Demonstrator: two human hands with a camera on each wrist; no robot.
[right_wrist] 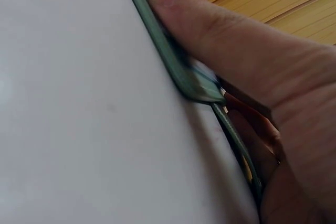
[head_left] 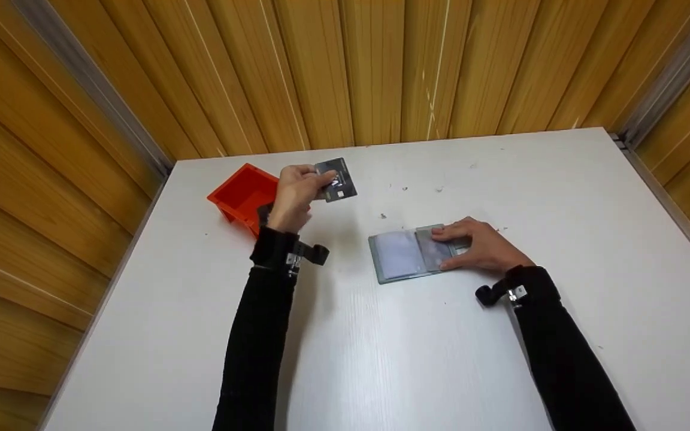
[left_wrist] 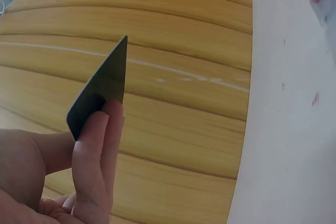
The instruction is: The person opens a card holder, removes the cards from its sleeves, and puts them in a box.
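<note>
Between thumb and fingers, my left hand (head_left: 297, 194) pinches a dark bank card (head_left: 343, 185) with a small light chip, raised near the red bin. In the left wrist view that card (left_wrist: 102, 85) shows nearly edge-on above the fingertips. A green card holder (head_left: 373, 258) with clear plastic sleeves (head_left: 399, 253) lies spread open on the table. My right hand (head_left: 483, 245) grips its right part, with thumb and fingertips over the sleeve. The right wrist view has the thumb (right_wrist: 205, 30) lying on the green cover (right_wrist: 170, 64), while the other fingers are partly hidden behind it.
A red plastic bin (head_left: 240, 194) stands at the left, partly covered by the left hand and wrist. Small dark marks dot the white table (head_left: 357, 347). Wood-patterned walls (head_left: 375, 72) rise behind the table and at both sides.
</note>
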